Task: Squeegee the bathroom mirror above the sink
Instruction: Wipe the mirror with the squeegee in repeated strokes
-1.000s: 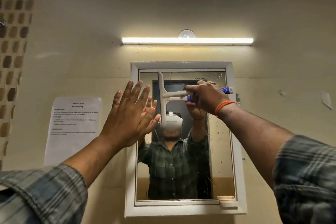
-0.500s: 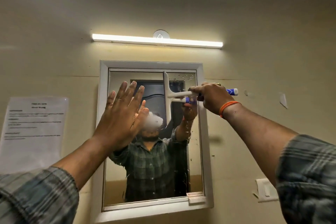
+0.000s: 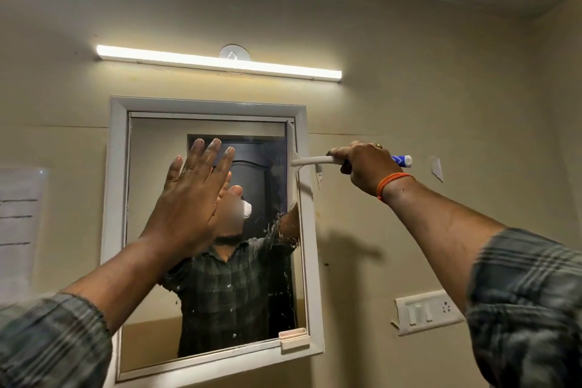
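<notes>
A wall mirror in a white frame (image 3: 117,186) hangs ahead and reflects a person in a plaid shirt. My right hand (image 3: 367,168) grips the blue-tipped handle of a white squeegee (image 3: 291,161). Its blade stands upright against the glass at the mirror's upper right edge. Water streaks and drops show on the glass below the blade. My left hand (image 3: 192,201) is raised flat with fingers spread, in front of the mirror's upper middle; whether it touches the glass I cannot tell.
A lit tube light (image 3: 217,63) runs above the mirror. A paper notice (image 3: 19,217) is stuck to the wall at left. A white switch plate (image 3: 426,312) sits on the wall at lower right. A small clip (image 3: 293,337) holds the mirror's bottom right corner.
My right hand has drawn the squeegee rightward across the top of the glass, from its middle to the right edge. The view has swung right and up. My left hand stays raised.
</notes>
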